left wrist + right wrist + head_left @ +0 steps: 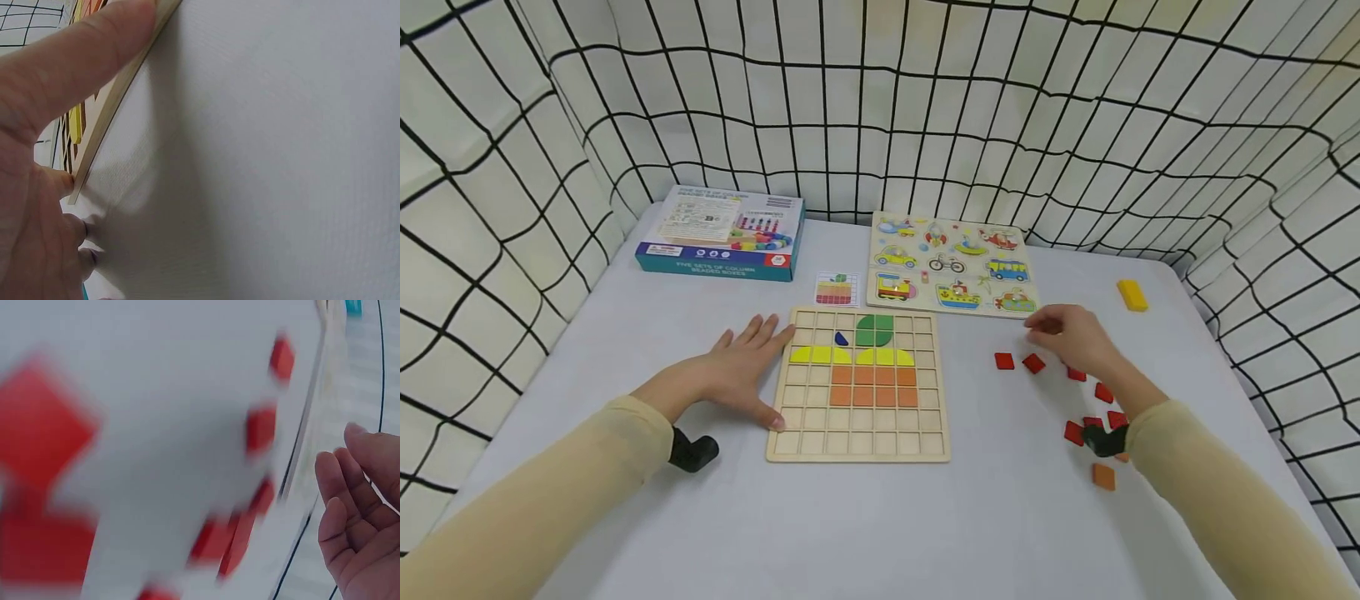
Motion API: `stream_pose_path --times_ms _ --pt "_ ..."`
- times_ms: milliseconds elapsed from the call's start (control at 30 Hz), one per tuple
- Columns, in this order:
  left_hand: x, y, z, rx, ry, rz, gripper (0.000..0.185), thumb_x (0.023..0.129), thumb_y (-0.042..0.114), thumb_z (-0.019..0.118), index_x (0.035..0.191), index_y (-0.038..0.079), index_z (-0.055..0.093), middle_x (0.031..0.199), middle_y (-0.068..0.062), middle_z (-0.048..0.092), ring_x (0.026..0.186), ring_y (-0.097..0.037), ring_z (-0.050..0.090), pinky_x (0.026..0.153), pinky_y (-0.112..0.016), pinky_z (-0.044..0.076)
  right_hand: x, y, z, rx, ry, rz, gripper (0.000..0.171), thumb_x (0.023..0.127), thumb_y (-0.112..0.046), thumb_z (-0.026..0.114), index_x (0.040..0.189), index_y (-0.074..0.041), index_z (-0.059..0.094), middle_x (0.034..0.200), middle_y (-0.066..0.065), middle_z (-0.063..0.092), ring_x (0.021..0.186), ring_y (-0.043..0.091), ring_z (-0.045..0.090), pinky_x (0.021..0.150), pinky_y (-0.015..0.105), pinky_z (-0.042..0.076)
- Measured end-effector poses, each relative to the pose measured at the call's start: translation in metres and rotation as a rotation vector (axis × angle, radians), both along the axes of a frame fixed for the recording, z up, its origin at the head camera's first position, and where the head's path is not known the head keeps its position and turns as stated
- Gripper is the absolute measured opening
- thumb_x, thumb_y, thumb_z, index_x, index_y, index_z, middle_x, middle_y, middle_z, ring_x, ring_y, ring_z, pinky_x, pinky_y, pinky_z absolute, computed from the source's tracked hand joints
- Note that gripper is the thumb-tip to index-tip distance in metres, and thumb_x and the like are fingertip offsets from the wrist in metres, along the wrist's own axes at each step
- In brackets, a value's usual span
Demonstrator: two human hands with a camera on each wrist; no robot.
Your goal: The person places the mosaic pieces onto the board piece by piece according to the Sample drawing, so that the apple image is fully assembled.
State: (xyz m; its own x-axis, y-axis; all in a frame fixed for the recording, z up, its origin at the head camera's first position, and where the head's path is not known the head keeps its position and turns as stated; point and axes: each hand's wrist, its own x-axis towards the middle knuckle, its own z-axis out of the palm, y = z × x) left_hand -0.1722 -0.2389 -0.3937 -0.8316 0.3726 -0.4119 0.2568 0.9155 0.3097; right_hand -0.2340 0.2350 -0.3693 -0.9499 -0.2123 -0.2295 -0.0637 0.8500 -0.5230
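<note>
A wooden grid board (857, 435) lies in the middle of the table. It carries green (875, 331), yellow (850, 356), orange (874, 386) tiles and one blue piece (842, 339). My left hand (751, 368) lies flat on the table against the board's left edge. In the left wrist view its thumb (72, 65) presses along the board's rim (115, 109). My right hand (1066, 333) hovers with relaxed fingers over loose red tiles (1004, 361) right of the board and holds nothing. The right wrist view is blurred, with the empty palm (359, 509) beside red tiles (261, 428).
A blue boxed bead set (722, 232) sits at the back left, a vehicle peg puzzle (951, 262) at the back centre, and a small pattern card (837, 289) between them. A yellow block (1132, 295) lies far right, an orange tile (1103, 476) near my right forearm. Netting surrounds the table.
</note>
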Motion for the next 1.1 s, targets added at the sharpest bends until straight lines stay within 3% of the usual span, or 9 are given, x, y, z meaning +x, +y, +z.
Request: stream_pose_path --times_ms 167,267,400,533,700,1100 --pt "0.001 -0.003 0.001 -0.004 0.009 0.001 0.142 0.061 0.069 0.086 0.164 0.004 0.011 0.170 -0.028 0.000 0.155 -0.054 -0.004 0.116 -0.080 0.003 0.006 0.077 0.000 0.061 -0.042 -0.119 0.040 0.103 -0.022 0.061 0.136 0.000 0.058 0.132 0.028 0.060 0.116 0.041 0.056 0.093 0.047 0.058" --pt "0.002 -0.003 0.002 0.003 0.009 0.002 0.142 0.062 0.069 0.086 0.164 0.004 0.011 0.170 -0.029 0.000 0.155 -0.054 -0.004 0.117 -0.080 0.002 0.010 0.110 -0.004 0.083 -0.073 -0.136 0.043 0.103 -0.021 0.060 0.138 0.004 0.054 0.133 0.032 0.057 0.117 0.045 0.053 0.099 0.057 0.053" --pt "0.003 -0.002 0.004 0.015 0.003 0.001 0.142 0.062 0.069 0.086 0.164 0.003 0.012 0.170 -0.029 0.000 0.155 -0.054 -0.004 0.117 -0.080 0.002 0.014 0.136 -0.011 0.105 -0.142 -0.119 0.052 0.101 -0.027 0.065 0.139 0.005 0.053 0.131 0.033 0.054 0.115 0.045 0.052 0.097 0.058 0.052" --pt "0.003 0.000 0.005 0.019 -0.002 0.000 0.142 0.062 0.068 0.086 0.164 0.003 0.012 0.170 -0.029 0.000 0.155 -0.054 -0.004 0.117 -0.080 0.002 0.015 0.143 -0.016 0.126 -0.163 -0.109 0.055 0.098 -0.033 0.069 0.137 0.004 0.056 0.129 0.033 0.054 0.113 0.044 0.050 0.090 0.052 0.054" --pt "0.002 0.002 0.005 0.019 -0.003 0.001 0.142 0.062 0.068 0.086 0.164 0.004 0.011 0.170 -0.028 0.000 0.156 -0.053 -0.005 0.117 -0.079 0.001 0.015 0.140 -0.018 0.133 -0.137 -0.119 0.045 0.098 -0.027 0.069 0.128 0.005 0.059 0.119 0.029 0.061 0.104 0.039 0.054 0.083 0.040 0.053" --pt "0.002 0.000 0.002 0.020 0.007 0.005 0.142 0.062 0.068 0.087 0.164 0.004 0.013 0.170 -0.029 0.001 0.156 -0.053 -0.004 0.117 -0.079 0.002 0.014 0.127 -0.018 0.106 -0.065 -0.131 0.026 0.095 -0.018 0.073 0.108 0.000 0.060 0.103 0.019 0.066 0.093 0.029 0.055 0.071 0.027 0.049"
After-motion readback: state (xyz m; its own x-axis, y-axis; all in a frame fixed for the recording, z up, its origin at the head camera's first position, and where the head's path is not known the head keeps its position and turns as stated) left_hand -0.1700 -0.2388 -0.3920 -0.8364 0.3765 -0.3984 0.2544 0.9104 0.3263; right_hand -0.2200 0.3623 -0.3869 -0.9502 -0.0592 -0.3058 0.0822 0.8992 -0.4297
